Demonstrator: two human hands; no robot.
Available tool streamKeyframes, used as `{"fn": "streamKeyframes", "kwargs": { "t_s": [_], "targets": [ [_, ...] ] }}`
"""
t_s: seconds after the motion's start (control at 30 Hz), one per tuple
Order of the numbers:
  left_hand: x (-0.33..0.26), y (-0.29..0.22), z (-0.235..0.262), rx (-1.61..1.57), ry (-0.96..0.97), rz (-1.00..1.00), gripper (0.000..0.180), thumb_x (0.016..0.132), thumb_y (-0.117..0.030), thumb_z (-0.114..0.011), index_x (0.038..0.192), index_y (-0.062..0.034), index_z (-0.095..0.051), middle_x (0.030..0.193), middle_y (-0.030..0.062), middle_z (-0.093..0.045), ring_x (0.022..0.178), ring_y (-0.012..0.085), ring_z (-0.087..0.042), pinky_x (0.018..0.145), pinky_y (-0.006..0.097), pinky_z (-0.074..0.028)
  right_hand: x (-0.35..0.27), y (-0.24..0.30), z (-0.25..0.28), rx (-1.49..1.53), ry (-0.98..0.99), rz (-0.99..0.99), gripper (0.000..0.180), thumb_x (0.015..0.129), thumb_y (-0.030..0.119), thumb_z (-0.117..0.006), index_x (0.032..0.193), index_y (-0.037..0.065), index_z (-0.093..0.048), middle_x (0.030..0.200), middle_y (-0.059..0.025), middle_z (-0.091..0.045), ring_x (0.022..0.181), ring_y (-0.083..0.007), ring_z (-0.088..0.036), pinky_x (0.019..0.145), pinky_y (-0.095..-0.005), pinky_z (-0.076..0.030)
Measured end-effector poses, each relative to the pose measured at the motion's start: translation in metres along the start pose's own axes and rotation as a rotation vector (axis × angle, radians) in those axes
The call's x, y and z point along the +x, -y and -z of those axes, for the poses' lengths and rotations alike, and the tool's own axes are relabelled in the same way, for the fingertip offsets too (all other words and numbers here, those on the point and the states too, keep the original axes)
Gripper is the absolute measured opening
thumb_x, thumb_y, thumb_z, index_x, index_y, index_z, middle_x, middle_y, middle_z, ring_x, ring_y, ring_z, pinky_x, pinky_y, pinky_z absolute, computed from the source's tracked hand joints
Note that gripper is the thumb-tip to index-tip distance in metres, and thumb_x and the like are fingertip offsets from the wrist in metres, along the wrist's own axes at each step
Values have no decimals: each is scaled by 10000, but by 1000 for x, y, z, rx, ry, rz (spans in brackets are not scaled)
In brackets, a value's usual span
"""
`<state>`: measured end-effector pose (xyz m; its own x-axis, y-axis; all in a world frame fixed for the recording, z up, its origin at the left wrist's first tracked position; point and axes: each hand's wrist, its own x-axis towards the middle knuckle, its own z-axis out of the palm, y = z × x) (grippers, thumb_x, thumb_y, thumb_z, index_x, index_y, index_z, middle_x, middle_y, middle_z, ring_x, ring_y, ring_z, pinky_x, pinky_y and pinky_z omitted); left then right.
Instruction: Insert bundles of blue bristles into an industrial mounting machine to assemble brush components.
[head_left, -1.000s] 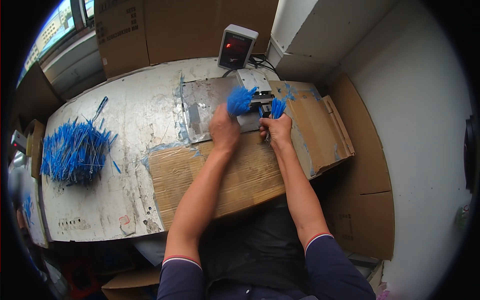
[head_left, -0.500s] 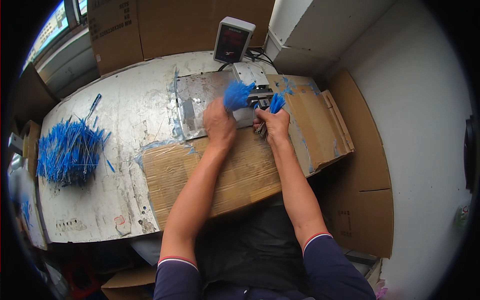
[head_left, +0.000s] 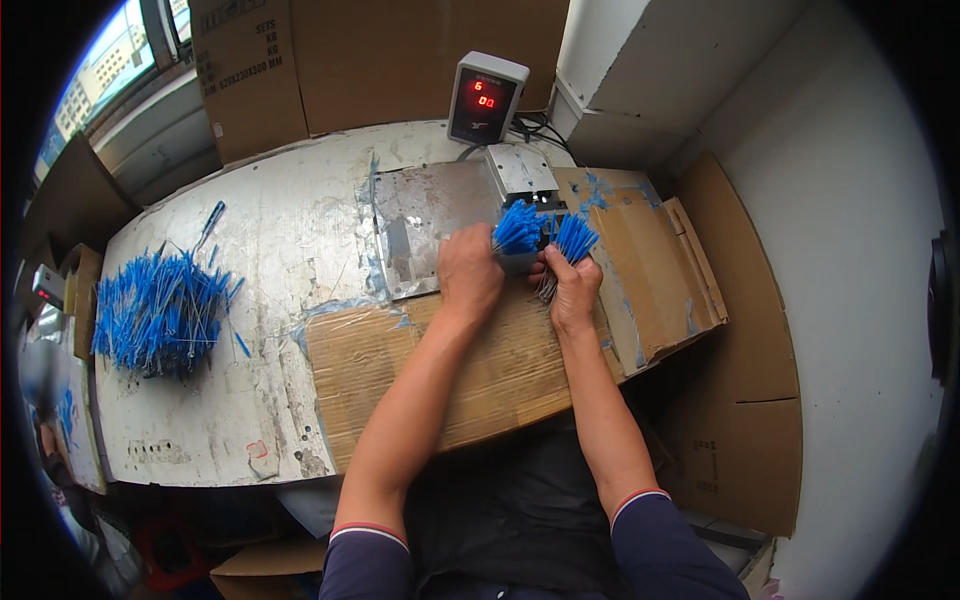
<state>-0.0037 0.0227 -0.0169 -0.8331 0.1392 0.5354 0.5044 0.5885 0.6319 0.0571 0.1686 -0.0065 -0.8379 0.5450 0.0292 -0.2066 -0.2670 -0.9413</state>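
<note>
My left hand [head_left: 470, 265] is closed around a bundle of thin pieces with blue tips [head_left: 518, 228], which fan out past its fingers on the right. Just to the right, my right hand [head_left: 574, 288] grips a second, slimmer bundle of blue-tipped wires [head_left: 576, 238]; its bare metal ends hang below the fingers. The two bundles stand side by side, close together, in front of a small metal device [head_left: 522, 172] that they partly hide. A large pile of the same blue-tipped wires [head_left: 160, 312] lies at the left of the table.
Behind the device stands a display box [head_left: 487, 98] with red lit digits and cables. Under my wrists lies a flat cardboard sheet [head_left: 400, 365]; a metal plate [head_left: 415, 215] is beyond it. A cardboard box [head_left: 655, 265] stands right. A blue pen-like tool [head_left: 211, 222] lies behind the pile.
The view has shifted, so the whole scene sits lower and further right. My left hand's bundle is now nearer the right one. Red digits now show plainly on the display.
</note>
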Motion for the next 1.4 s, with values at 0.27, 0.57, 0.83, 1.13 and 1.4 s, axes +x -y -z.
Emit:
{"fn": "streamKeyframes", "kwargs": {
  "t_s": [0.27,0.57,0.83,1.13,1.4],
  "targets": [
    [-4,10,2,4,-73,-39,213,751,15,-606,948,-63,-632,914,129,-654,921,333,-619,826,459,-449,-4,-5,-11,-53,-63,38,96,905,59,-706,976,39,-644,841,-36,-660,696,-125,-635,557,-266,-541],
    [-12,8,-14,91,-198,-38,89,804,-61,-594,892,-62,-584,877,134,-607,890,320,-589,819,427,-436,-2,-19,5,-114,-150,264,104,944,58,-697,922,26,-600,821,-45,-649,691,-122,-627,569,-272,-506],
    [-5,7,-10,-256,-311,108,206,830,13,-579,1020,-45,-522,864,163,-628,872,385,-635,786,469,-472,10,-20,21,-214,11,57,114,962,74,-695,930,18,-601,824,-54,-651,686,-125,-622,518,-266,-493],
    [12,9,-5,-426,-463,118,257,830,17,-598,1061,-62,-519,908,166,-657,918,406,-646,789,483,-469,11,-15,3,-319,-48,337,110,987,86,-669,994,-17,-633,885,-74,-671,740,-139,-636,641,-288,-542],
    [-13,15,-6,-442,-357,303,236,902,-6,-573,1123,-79,-535,881,217,-663,885,468,-649,745,552,-502,-5,-31,6,-209,75,17,124,957,28,-674,1000,40,-558,780,-26,-577,596,-106,-537,467,-266,-451]
  ]
}}
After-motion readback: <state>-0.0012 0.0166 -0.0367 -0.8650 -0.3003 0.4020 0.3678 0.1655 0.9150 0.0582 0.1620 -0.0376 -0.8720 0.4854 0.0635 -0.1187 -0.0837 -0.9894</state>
